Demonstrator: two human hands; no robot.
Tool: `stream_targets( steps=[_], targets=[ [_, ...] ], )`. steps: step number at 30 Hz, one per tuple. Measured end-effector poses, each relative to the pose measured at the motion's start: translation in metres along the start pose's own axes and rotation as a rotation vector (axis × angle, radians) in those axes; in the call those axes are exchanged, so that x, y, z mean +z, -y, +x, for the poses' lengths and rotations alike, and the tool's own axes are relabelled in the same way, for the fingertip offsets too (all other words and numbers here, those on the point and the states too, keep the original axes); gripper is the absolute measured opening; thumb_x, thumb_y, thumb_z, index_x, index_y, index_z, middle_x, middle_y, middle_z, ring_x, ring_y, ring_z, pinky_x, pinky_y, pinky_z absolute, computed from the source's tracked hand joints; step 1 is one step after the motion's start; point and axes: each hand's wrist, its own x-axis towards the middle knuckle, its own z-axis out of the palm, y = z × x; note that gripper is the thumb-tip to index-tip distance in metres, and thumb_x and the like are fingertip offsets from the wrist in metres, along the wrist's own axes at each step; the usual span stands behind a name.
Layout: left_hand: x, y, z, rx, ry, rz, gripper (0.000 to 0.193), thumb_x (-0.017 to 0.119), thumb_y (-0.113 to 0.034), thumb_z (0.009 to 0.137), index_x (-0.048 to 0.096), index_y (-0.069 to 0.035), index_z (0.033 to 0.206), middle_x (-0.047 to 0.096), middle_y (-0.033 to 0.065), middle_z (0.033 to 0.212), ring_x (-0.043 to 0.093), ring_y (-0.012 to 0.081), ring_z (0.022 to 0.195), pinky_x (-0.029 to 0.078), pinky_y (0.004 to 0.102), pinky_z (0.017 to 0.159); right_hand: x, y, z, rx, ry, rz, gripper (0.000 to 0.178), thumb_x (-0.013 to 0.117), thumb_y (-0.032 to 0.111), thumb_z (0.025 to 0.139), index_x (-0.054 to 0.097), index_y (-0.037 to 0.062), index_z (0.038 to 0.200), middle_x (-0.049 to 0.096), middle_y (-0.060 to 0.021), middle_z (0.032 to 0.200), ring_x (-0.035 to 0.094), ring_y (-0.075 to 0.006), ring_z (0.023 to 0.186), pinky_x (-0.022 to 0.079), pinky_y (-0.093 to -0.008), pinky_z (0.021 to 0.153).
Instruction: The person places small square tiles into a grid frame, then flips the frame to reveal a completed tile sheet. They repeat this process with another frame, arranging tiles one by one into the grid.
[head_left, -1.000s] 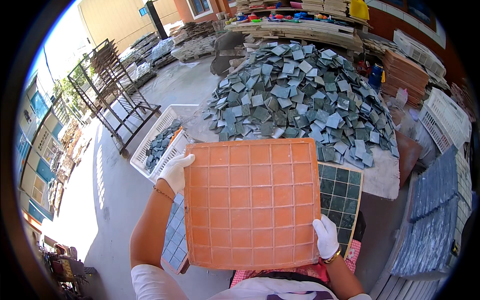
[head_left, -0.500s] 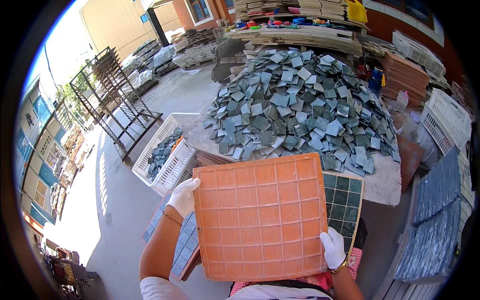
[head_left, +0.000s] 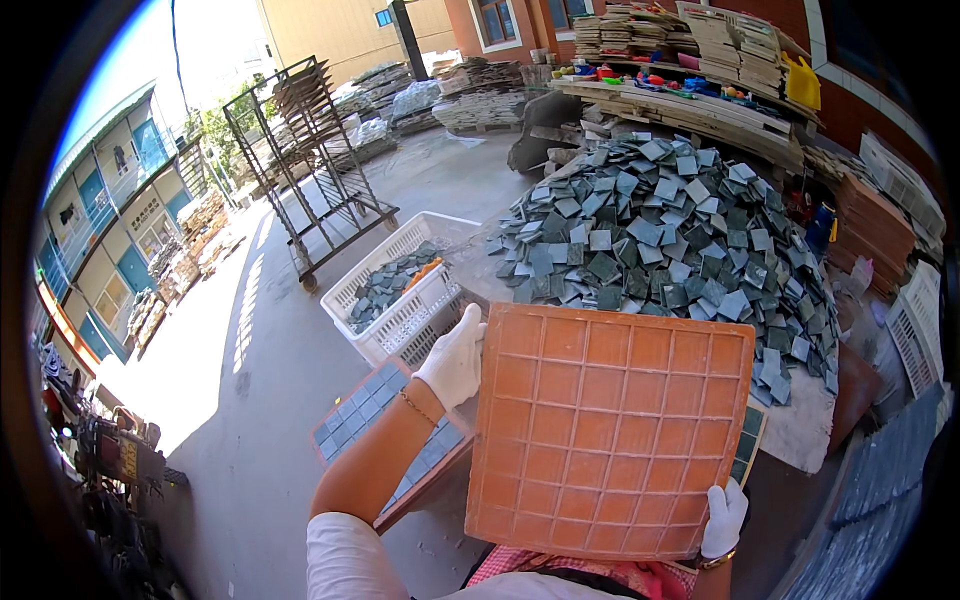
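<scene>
Both my hands, in white gloves, hold up an orange grid tray (head_left: 610, 430) divided by raised ridges into square cells, with no tiles in them. My left hand (head_left: 455, 355) grips its upper left edge, fingers partly hidden. At the lower right edge my right hand (head_left: 724, 518) clasps the tray, thumb up. Behind the tray's right side shows a strip of a grid filled with dark green tiles (head_left: 748, 440). To the left, beyond my forearm, lies another tray of blue-grey square tiles (head_left: 372, 408).
A large heap of green-grey tiles (head_left: 660, 230) covers the table ahead. A white plastic crate (head_left: 355, 325) with tiles stands left of it. Farther off is a wheeled metal rack (head_left: 320, 190). Stacked slate-coloured tiles (head_left: 870, 500) and orange trays (head_left: 870, 235) line the right.
My view has swung left, so the surroundings appear shifted right. The orange tray, still in both hands, is now tilted slightly clockwise and covers more of the green tile grid.
</scene>
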Motion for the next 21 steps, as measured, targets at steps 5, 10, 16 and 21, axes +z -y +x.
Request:
stream_targets(
  steps=[5,10,16,21],
  targets=[
    [0.018,-0.002,0.001,0.1,0.213,-0.108,0.059,0.039,-0.051,0.099,0.057,0.002,0.116,0.064,0.0097,0.112,0.059,0.0195,0.096,0.048,0.0305,0.084,-0.014,0.027,0.026,-0.097,-0.053,0.039,0.034,0.063,0.006,0.08,0.058,-0.0046,0.111,0.065,-0.0061,0.093,0.056,-0.0118,0.078,0.046,-0.0281,0.07],
    [0.016,0.02,-0.004,0.158,0.321,0.049,0.051,0.051,-0.047,0.096,0.056,0.0,0.118,0.062,0.0105,0.117,0.057,0.0213,0.107,0.046,0.0354,0.091,-0.055,0.026,0.046,-0.441,-0.141,-0.024,0.029,0.065,0.002,0.077,0.061,-0.0055,0.104,0.064,-0.0111,0.095,0.06,-0.0206,0.09,0.049,-0.0316,0.075],
    [0.051,0.059,-0.053,-0.419,0.438,0.105,0.068,0.067,-0.032,0.087,0.04,0.005,0.138,0.052,0.0139,0.136,0.055,0.02,0.12,0.045,0.0331,0.1,-0.089,0.022,0.069,-0.962,-0.181,-0.702,0.035,0.058,0.023,0.093,0.054,-0.0031,0.116,0.06,-0.0148,0.11,0.06,-0.0308,0.104,0.053,-0.0388,0.083],
    [0.03,0.122,-0.063,-0.384,0.34,0.089,0.062,0.065,-0.026,0.089,0.041,0.006,0.137,0.055,0.0127,0.132,0.056,0.0209,0.117,0.046,0.034,0.099,-0.118,-0.123,0.008,-0.114,-0.034,-0.296,0.039,0.052,0.024,0.097,0.051,-0.0021,0.127,0.06,-0.0138,0.12,0.06,-0.0272,0.106,0.053,-0.0355,0.084]
  ],
)
